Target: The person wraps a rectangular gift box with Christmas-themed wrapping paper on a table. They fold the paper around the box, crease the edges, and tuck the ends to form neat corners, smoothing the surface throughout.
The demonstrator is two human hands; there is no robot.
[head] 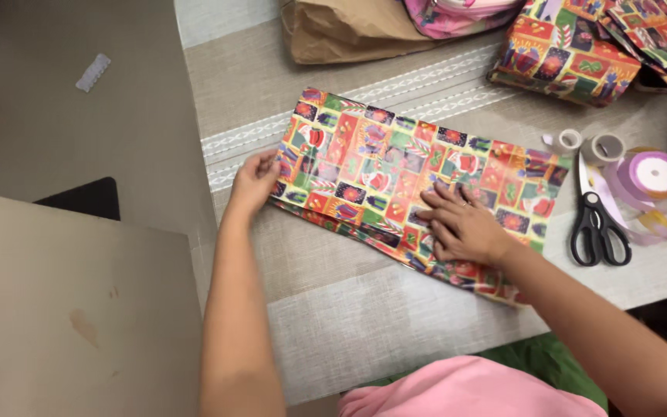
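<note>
A flat parcel in colourful patterned wrapping paper (380, 166) lies on the table with a beige cloth (326, 309). My left hand (255, 183) grips the paper's left end, fingers curled over the edge. My right hand (461, 224) presses flat on the paper's near right part, fingers spread, with a ring on one finger.
Black-handled scissors (597, 220), two small tape rolls (590, 144) and a spool of lilac ribbon (655, 174) lie to the right. More patterned wrapping (573, 54), a brown paper bag (349, 31) and a pink bag (465, 15) sit at the back. Cardboard (71, 309) is at the left.
</note>
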